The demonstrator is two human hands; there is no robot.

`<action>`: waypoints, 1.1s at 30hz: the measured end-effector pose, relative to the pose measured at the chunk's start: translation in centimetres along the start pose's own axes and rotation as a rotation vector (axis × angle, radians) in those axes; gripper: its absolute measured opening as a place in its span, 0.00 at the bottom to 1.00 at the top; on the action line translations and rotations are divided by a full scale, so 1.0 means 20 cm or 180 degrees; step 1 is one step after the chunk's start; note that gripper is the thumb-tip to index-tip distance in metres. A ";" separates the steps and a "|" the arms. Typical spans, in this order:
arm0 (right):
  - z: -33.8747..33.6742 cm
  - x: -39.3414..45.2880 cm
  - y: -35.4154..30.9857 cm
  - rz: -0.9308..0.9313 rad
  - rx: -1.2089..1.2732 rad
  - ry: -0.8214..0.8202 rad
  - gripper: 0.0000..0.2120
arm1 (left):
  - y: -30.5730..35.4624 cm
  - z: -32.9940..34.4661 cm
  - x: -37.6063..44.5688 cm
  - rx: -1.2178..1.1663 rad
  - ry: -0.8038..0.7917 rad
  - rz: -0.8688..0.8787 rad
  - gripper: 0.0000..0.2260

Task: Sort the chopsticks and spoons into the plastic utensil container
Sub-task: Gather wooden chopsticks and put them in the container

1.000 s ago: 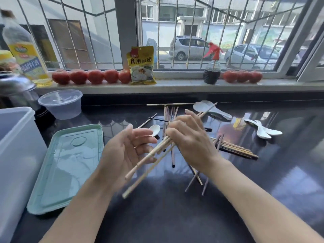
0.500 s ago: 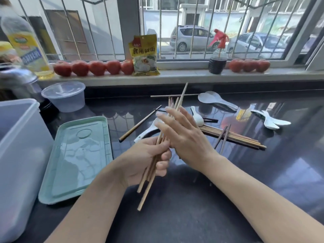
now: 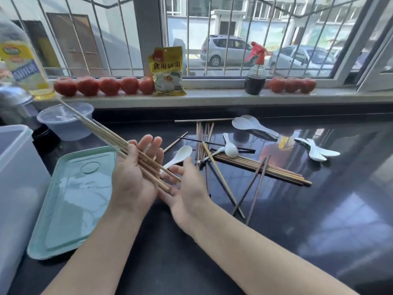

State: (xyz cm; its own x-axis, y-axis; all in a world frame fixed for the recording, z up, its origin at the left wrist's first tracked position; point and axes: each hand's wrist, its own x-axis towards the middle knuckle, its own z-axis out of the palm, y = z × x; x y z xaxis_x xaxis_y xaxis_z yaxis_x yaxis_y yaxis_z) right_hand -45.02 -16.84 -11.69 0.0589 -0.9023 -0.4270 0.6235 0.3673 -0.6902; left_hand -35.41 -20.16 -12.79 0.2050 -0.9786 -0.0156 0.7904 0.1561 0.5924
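Left hand (image 3: 136, 177) palm up over the dark bench (image 3: 319, 220), fingers straight; a bundle of pale chopsticks (image 3: 110, 137) lies across the palm, far ends slanting up and left over the clear bowl (image 3: 63, 122)

Right hand (image 3: 187, 188) just beside the left, palm turned toward it, fingers straight and relaxed, touching the near ends of the bundle; no curl round them that I can see

Mint-green lid (image 3: 72, 199) flat on the bench left of the hands. Container (image 3: 14, 188), frosted plastic, at the far left edge, only partly in view; contents cannot be told

Loose chopsticks (image 3: 255, 169) scattered right of the hands: a dark-and-tan row lying together, a few crossed over one another nearer the person, an upright-looking cluster further back

White spoon (image 3: 180, 154) just beyond the right hand's fingers. Second spoon (image 3: 230, 147) lies on the chopstick pile. Two rice paddles (image 3: 251, 126) toward the sill; two more spoons (image 3: 316, 150) well apart at right

On the sill: tomatoes (image 3: 106, 86) in a row, yellow packet (image 3: 168, 71), dark spray bottle (image 3: 255, 77) with red trigger, three more tomatoes right of it, oil bottle (image 3: 21, 60) at far left
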 end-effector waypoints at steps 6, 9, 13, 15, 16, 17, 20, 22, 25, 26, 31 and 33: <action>0.04 0.11 0.01 -0.0087 0.0657 -0.0358 0.29 | -0.16 0.01 -0.04 0.1482 -0.0279 0.0179 0.10; 0.02 0.11 -0.02 -0.0153 0.0392 -0.0560 0.28 | -0.17 -0.01 -0.03 0.1417 -0.0303 0.0183 0.06; -0.17 0.20 -0.35 -0.2168 -0.3302 0.0456 0.14 | -0.15 -0.04 -0.01 0.1449 -0.0472 0.0270 0.06; -0.36 0.29 -0.61 -0.2266 -0.5278 0.1501 0.12 | -0.15 -0.07 -0.01 0.1599 -0.0487 0.0091 0.06; -0.46 0.31 -0.72 -0.1797 -0.5916 0.1809 0.11 | -0.15 -0.08 -0.01 0.1607 -0.0491 -0.0008 0.06; -0.55 0.33 -0.78 -0.1283 -0.6271 0.1939 0.10 | -0.16 -0.08 -0.01 0.1605 -0.0504 -0.0083 0.06; -0.71 0.35 -0.77 -0.1245 -0.6351 0.1814 0.08 | -0.16 -0.07 0.00 0.1629 -0.0557 -0.0233 0.07; -0.73 0.36 -0.74 -0.1719 -0.6219 0.1661 0.10 | -0.16 -0.06 0.01 0.1594 -0.0617 -0.0324 0.09; -0.74 0.38 -0.75 -0.1780 -0.6162 0.1389 0.09 | -0.13 -0.07 0.01 0.1405 -0.0681 -0.0486 0.12; -0.74 0.37 -0.74 -0.1759 -0.6193 0.1338 0.08 | -0.12 -0.07 0.01 0.1326 -0.0709 -0.0538 0.12; -0.76 0.38 -0.72 -0.1949 -0.6460 0.1235 0.10 | -0.10 -0.06 -0.01 0.1220 -0.0618 -0.0691 0.11; -0.76 0.39 -0.73 -0.1925 -0.6337 0.1347 0.12 | -0.10 -0.05 -0.02 0.0991 -0.0354 -0.0614 0.08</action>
State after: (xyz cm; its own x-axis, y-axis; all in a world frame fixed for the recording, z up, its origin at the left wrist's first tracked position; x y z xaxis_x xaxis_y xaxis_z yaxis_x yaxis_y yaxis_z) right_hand -65.59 -25.76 -13.75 -0.0957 -0.9834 0.1544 -0.9817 0.0675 -0.1782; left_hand -36.50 -20.01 -14.69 -0.0076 -0.9973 -0.0734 0.5917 -0.0637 0.8037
